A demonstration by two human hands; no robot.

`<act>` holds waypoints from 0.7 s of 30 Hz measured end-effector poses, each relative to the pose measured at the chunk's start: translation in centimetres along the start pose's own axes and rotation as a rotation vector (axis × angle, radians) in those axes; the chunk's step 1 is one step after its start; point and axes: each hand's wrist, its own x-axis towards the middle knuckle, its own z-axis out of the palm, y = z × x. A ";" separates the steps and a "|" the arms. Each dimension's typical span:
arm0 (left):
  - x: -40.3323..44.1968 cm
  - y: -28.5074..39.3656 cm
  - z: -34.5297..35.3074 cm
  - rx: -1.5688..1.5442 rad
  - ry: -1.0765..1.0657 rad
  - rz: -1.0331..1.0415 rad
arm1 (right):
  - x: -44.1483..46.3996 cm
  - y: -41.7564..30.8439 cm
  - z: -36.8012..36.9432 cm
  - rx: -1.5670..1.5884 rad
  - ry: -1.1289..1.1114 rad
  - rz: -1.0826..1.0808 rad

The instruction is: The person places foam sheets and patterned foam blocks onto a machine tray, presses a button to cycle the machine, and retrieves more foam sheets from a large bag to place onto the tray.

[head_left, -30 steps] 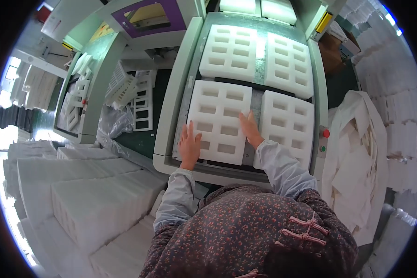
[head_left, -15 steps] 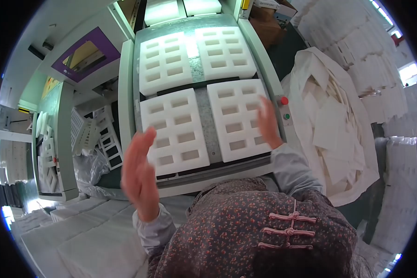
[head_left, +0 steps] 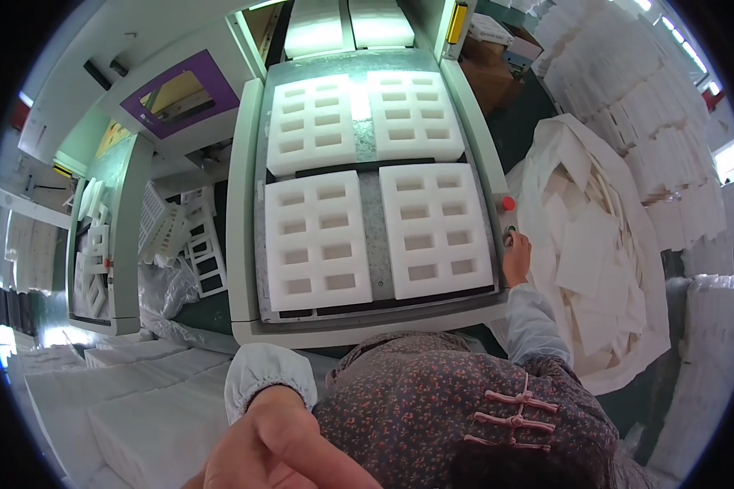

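Note:
My right hand [head_left: 517, 257] is at the machine's right rail, its fingers touching the green button [head_left: 510, 231] below the red button [head_left: 508, 203]. Close to the camera at the bottom, my left hand [head_left: 281, 448] is raised and partly cut off by the frame edge; its fingertips are not visible. On the metal bed [head_left: 378, 244] lie white foam blocks with rectangular pockets: front left [head_left: 308, 222], front right [head_left: 444, 218], back left [head_left: 300, 124] and back right [head_left: 386, 119]. Neither hand touches them.
More white foam [head_left: 382, 24] sits deeper in the machine. A large white bag [head_left: 649, 301] of flat offcuts stands at the right. White foam stacks [head_left: 163, 407] are at the lower left. A second machine [head_left: 125, 244] holding cut frames stands at the far left.
My right hand has moved from the foam to the button on the right rail. My left hand has left the front left block and come down towards the camera. The view has turned.

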 end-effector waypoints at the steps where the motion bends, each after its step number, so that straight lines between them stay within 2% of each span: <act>1: 0.0 0.0 0.1 0.004 0.003 0.015 | 0.1 0.2 0.1 0.008 0.006 -0.004; 6: -0.2 1.1 0.5 0.026 0.016 0.099 | 0.1 3.0 0.4 0.410 -0.066 0.027; 9: -1.0 3.0 1.5 0.040 0.011 0.151 | -4.0 5.1 0.1 0.253 0.034 0.215; 13: -2.6 6.2 3.7 0.046 -0.010 0.199 | -10.6 6.8 0.5 0.124 -0.010 0.467; 21: -7.6 15.1 9.8 0.008 -0.023 0.308 | -23.5 8.3 -0.6 0.127 0.056 0.585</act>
